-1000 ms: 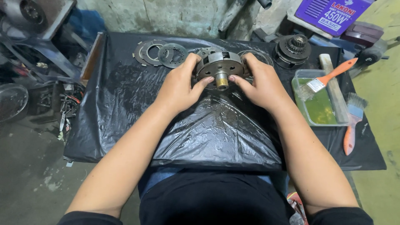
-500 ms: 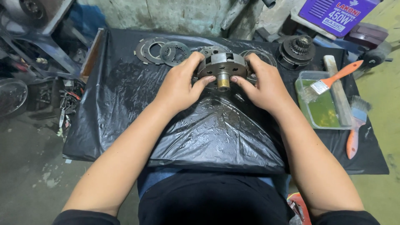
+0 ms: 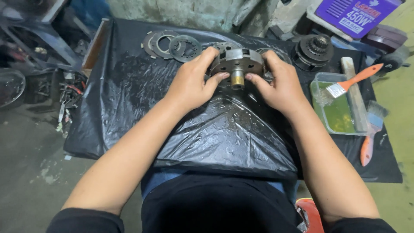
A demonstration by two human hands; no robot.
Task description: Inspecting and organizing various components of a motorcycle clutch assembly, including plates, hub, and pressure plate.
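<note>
While both bare hands close around it from either side, a round grey metal clutch hub with a short brass-coloured shaft at its middle sits in the upper centre of the frame, on a worktop covered in crinkled black plastic sheeting. The left hand wraps its fingers over the hub's left rim, its grip pressed onto the metal with the thumb tip near the shaft. The right hand does the same on the right rim, its thumb touching the shaft's other side. To the upper left of the hub lie flat ring-shaped clutch plates, some overlapping. In the upper right stands a dark geared drum. At the right edge a clear plastic tray holds greenish liquid, with an orange-handled brush resting across it, and a second brush lies just beside the tray.
</note>
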